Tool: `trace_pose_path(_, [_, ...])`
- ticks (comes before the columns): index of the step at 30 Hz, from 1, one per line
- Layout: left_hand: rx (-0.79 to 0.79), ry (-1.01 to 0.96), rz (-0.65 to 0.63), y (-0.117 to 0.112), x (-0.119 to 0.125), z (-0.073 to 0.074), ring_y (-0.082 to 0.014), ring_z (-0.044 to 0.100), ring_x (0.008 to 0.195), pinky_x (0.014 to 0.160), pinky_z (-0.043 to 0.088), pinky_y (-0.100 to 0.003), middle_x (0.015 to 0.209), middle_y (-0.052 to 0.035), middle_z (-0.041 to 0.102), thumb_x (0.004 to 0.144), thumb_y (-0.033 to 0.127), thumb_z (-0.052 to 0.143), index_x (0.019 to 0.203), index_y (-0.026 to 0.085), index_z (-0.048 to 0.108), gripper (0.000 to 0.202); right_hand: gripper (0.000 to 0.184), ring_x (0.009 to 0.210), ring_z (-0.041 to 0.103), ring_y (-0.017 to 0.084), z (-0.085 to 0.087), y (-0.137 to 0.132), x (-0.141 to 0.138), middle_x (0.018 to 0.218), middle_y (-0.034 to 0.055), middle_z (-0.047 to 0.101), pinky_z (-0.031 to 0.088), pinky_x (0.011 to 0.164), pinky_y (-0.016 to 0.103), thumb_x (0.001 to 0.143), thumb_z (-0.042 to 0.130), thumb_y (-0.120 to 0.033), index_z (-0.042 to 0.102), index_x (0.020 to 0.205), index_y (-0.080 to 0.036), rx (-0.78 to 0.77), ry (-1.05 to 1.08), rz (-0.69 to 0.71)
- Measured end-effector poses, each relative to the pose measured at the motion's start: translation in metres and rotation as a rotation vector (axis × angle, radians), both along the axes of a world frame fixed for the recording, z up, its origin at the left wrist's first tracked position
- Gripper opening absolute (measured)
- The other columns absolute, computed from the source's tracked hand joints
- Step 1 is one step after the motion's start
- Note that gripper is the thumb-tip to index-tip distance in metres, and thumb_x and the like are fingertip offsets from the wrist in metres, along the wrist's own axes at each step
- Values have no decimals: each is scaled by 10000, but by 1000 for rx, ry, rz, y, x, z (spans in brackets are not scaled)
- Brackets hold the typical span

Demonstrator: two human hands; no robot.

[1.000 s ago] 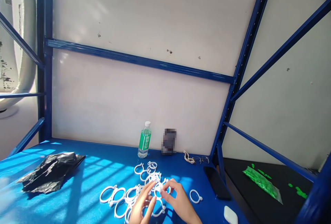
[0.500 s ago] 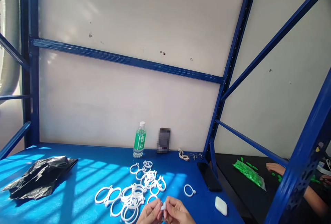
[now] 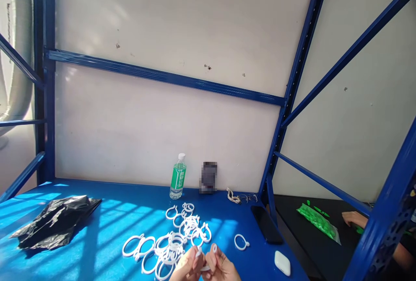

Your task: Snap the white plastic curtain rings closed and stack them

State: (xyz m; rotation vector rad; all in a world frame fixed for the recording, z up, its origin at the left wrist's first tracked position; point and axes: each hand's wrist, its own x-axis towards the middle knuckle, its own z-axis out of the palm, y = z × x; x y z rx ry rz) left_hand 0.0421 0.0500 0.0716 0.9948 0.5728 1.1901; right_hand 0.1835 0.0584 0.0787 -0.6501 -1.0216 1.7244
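Note:
My left hand (image 3: 186, 268) and my right hand (image 3: 224, 268) meet at the bottom middle, fingers pinched. Between them is a small white plastic ring (image 3: 205, 268), mostly hidden by the fingers; white bits show at the fingertips of both hands. Just left of and beyond my left hand lies a pile of white plastic rings (image 3: 170, 246), each with a small knob or eyelet. To the right of my right hand, a single white ring (image 3: 241, 242) lies apart on the blue table.
Farther back stand a green-labelled bottle (image 3: 178, 177) and a blurred dark box (image 3: 208, 178). A black plastic bag (image 3: 56, 222) lies left. Glasses (image 3: 248, 198), a phone (image 3: 266, 224) and a white case (image 3: 282, 263) lie right. Beyond the blue frame (image 3: 276, 142), another person's hand (image 3: 354, 218) rests near a green packet (image 3: 318, 222).
My fingertips have shifted slightly apart and the hold on the white piece has changed. The whole view has moved slightly, so things appear a little farther right.

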Motion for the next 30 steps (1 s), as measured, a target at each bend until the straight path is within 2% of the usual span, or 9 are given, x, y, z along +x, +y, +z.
trace_pose_path(4, [216, 318, 189, 13, -4, -6, -155, 480, 557, 585, 477, -310, 575, 31, 477, 781, 862, 538, 595, 248, 541, 641, 553, 525, 475, 115, -2, 4, 8, 596, -27, 552, 407, 549, 257, 538, 899, -709, 701, 667, -209, 17, -113, -134])
trace_pose_path(6, [413, 508, 358, 19, -6, -7, -191, 573, 611, 611, 518, -320, 626, -4, 604, 889, 796, 437, 637, 253, 619, 625, 575, 650, 612, 166, 1, 1, 19, 784, 44, 715, 461, 612, 280, 544, 901, -699, 796, 846, -221, 49, -192, -232])
trace_pose_path(8, [537, 602, 456, 24, -6, -3, -218, 636, 677, 659, 548, -329, 687, -23, 681, 953, 686, 447, 676, 258, 669, 555, 636, 809, 690, 223, 4, -4, 33, 1020, 90, 779, 506, 693, 308, 561, 876, -726, 822, 988, -257, 83, -275, -336])
trace_pose_path(10, [609, 650, 483, 29, -1, 5, -233, 658, 708, 691, 564, -340, 720, -32, 706, 966, 607, 492, 722, 264, 701, 470, 657, 877, 715, 261, 5, -11, 50, 1083, 106, 793, 534, 745, 343, 591, 828, -767, 827, 1023, -271, 129, -373, -413])
trace_pose_path(13, [683, 694, 478, 34, 17, 17, -237, 664, 728, 701, 573, -353, 757, -43, 709, 949, 560, 550, 747, 259, 720, 400, 629, 869, 739, 296, 0, -20, 77, 1021, 119, 809, 570, 757, 387, 648, 769, -783, 830, 1002, -266, 193, -506, -500])
trace_pose_path(16, [658, 697, 436, 37, 43, 25, -217, 660, 687, 663, 558, -328, 715, -38, 705, 954, 553, 542, 722, 236, 728, 435, 586, 820, 755, 292, -5, -29, 98, 976, 126, 806, 602, 760, 395, 727, 719, -751, 811, 1032, -260, 291, -644, -629])
trace_pose_path(20, [465, 584, 161, 35, 63, 27, -201, 651, 621, 656, 527, -302, 597, -13, 672, 927, 633, 524, 661, 225, 719, 525, 510, 776, 744, 252, -1, -33, 107, 1036, 122, 788, 617, 714, 342, 849, 646, -655, 769, 1173, -281, 508, -816, -752])
trace_pose_path(23, [392, 512, 37, 30, 62, 22, -178, 612, 532, 590, 484, -278, 541, 6, 632, 895, 712, 515, 655, 216, 714, 586, 469, 748, 741, 251, 2, -31, 99, 993, 103, 798, 616, 715, 345, 852, 657, -633, 779, 1164, -304, 580, -815, -688])
trace_pose_path(30, [235, 514, 59, 16, 44, -16, -163, 570, 469, 553, 463, -270, 464, 25, 582, 797, 844, 531, 623, 208, 692, 679, 570, 565, 695, 232, -24, -25, 66, 681, 64, 755, 555, 588, 322, 776, 648, -790, 773, 848, -238, 450, -651, -494])
